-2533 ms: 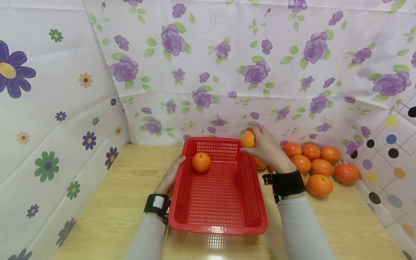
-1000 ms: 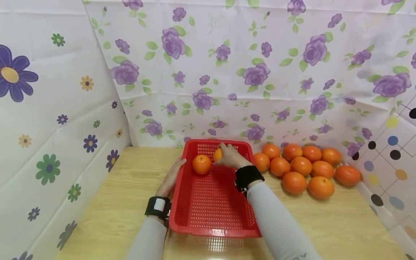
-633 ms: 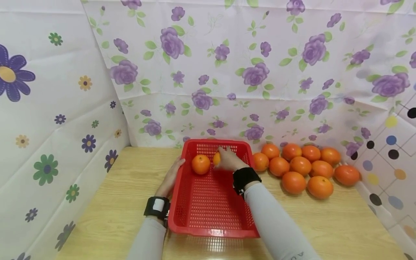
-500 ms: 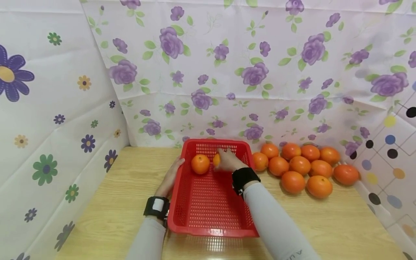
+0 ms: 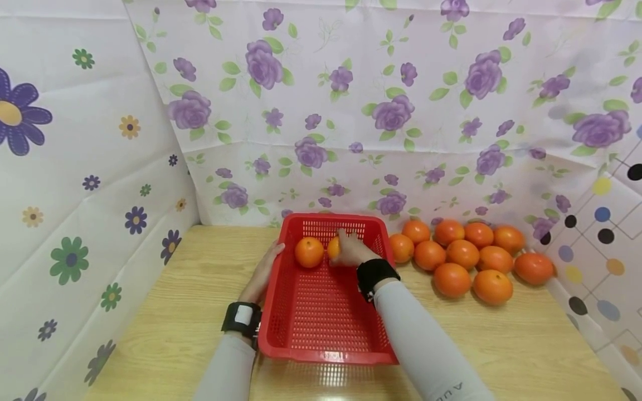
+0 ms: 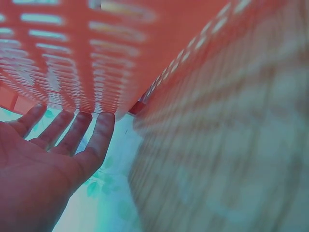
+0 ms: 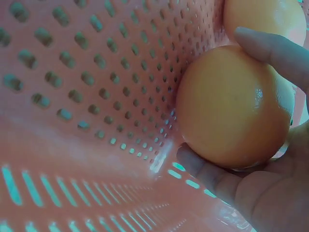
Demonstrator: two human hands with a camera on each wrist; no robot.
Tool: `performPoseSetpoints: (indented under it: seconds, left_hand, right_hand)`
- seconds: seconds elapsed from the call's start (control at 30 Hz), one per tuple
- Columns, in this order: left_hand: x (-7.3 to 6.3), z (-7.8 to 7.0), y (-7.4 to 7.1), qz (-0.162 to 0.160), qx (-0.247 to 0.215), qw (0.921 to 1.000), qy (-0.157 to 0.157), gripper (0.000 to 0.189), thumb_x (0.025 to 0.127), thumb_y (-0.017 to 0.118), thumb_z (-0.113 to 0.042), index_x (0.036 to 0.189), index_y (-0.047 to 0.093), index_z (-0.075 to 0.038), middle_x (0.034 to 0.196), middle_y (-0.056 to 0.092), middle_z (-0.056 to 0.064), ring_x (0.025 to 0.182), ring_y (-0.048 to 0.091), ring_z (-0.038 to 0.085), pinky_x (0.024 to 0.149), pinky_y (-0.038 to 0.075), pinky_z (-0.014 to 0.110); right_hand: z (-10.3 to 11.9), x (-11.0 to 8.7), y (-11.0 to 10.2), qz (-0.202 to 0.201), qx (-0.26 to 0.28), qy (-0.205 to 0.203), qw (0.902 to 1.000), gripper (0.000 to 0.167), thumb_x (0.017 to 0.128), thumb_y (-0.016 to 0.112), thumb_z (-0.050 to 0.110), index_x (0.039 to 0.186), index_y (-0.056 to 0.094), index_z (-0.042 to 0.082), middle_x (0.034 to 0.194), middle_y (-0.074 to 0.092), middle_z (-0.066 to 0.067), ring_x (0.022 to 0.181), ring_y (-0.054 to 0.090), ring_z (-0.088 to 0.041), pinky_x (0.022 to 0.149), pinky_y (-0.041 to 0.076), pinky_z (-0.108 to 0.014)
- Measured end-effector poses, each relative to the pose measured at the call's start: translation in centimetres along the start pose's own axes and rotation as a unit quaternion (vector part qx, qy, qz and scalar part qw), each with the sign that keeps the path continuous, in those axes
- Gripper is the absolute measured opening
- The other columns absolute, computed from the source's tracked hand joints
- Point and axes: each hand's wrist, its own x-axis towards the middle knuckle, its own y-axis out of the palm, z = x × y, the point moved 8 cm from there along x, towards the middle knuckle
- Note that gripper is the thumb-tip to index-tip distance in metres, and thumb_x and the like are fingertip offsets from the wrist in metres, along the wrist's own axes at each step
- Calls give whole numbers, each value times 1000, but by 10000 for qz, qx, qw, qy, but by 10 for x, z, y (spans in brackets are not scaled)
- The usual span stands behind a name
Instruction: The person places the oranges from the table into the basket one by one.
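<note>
A red perforated plastic basket (image 5: pixel 336 356) stands on the wooden table. At its left side my left hand (image 5: pixel 261 275) rests against the outside wall; in the left wrist view the extended fingers (image 6: pixel 99 137) touch the slotted wall with their tips. My right hand (image 5: pixel 353 249) is inside the basket near the back, gripping an orange (image 5: pixel 333 248). In the right wrist view, thumb and fingers sit on opposite sides of this held orange (image 7: pixel 231 106), close over the basket floor. Another orange (image 5: pixel 309 252) lies to its left in the back left corner.
Several oranges (image 5: pixel 462 255) lie grouped on the table (image 5: pixel 501 340) to the right of the basket. A floral cloth (image 5: pixel 311 111) hangs behind the table, and patterned cloths cover the left and right sides.
My right hand has carried the orange from above the basket's back right corner down and left into the basket, beside the other orange. Over the last half second it barely moves. The left hand stays put.
</note>
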Motion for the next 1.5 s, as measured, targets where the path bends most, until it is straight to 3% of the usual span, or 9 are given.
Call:
performPoseSetpoints:
  seconds: [0.2, 0.37, 0.83, 1.27, 1.5]
  left_hand:
    - [1, -3, 1, 55, -86, 9999, 69, 67, 109, 40, -51, 167, 17, -25, 163, 36, 15, 140, 46, 37, 108, 48, 52]
    - [2, -5, 1, 110, -62, 9999, 116, 67, 109, 40, -52, 167, 19, -25, 161, 39, 15, 139, 47, 37, 106, 50, 51]
    - [3, -4, 1, 98, -179, 9997, 101, 65, 110, 40, -48, 166, 20, -23, 161, 37, 16, 139, 45, 35, 107, 47, 46]
    - [0, 0, 0, 111, -72, 9999, 49, 65, 110, 40, -51, 165, 21, -25, 159, 41, 16, 137, 48, 38, 106, 49, 51]
    - [1, 1, 1, 156, -112, 9998, 29, 65, 110, 41, -52, 165, 20, -26, 159, 40, 16, 136, 49, 38, 104, 51, 50]
  right_hand:
    - [-4, 6, 0, 44, 17, 25, 10000, 97, 92, 80, 25, 165, 19, 5, 162, 29, -32, 150, 30, -46, 121, 32, -55]
    - [-4, 8, -2, 72, 183, 1, 9998, 93, 92, 81, 25, 163, 23, 9, 159, 37, -30, 148, 35, -44, 119, 34, -56]
    - [1, 5, -5, -6, 324, -103, 9994, 89, 89, 83, 21, 158, 28, 9, 137, 56, -27, 123, 53, -39, 111, 44, -50]
    - [-2, -1, -7, -7, 414, -188, 9990, 83, 91, 82, 24, 157, 32, 16, 141, 53, -29, 131, 49, -43, 110, 43, -55]
    - [-1, -2, -13, -266, 228, -163, 9993, 86, 88, 84, 29, 157, 35, 13, 153, 37, -35, 142, 33, -55, 114, 36, -64]
